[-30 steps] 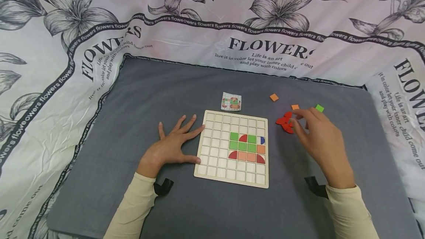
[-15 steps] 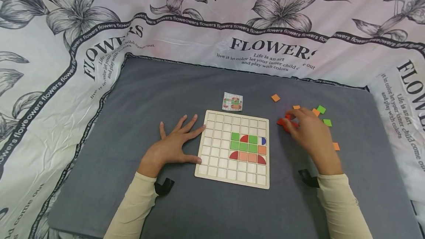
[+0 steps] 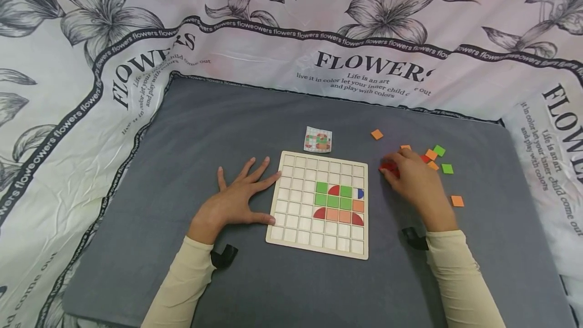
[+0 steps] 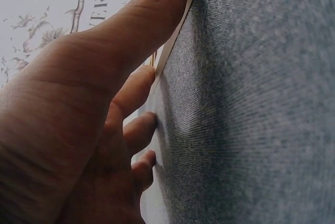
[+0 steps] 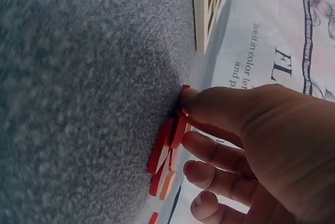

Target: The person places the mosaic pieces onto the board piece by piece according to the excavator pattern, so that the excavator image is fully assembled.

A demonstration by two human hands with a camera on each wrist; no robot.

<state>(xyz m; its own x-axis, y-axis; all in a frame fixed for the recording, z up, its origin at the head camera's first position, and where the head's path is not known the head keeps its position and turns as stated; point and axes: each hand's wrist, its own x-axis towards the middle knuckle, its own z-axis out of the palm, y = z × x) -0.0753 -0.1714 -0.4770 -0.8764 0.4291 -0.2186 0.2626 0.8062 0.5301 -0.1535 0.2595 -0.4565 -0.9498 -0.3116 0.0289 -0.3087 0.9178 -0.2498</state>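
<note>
red piece (image 3: 388, 167) lies pinched at fingertips of right hand (image 3: 416, 181), toward far edge of table (image 3: 319, 292); left hand (image 3: 234, 204), spread, touches board (image 3: 295, 197).

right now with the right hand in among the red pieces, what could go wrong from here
1. The red pieces are bunched together by the right hand, so picking one up might drag or scatter its neighbours.
2. The left hand touches the board only along its left edge, so a bump from the other side could shift it.
</note>
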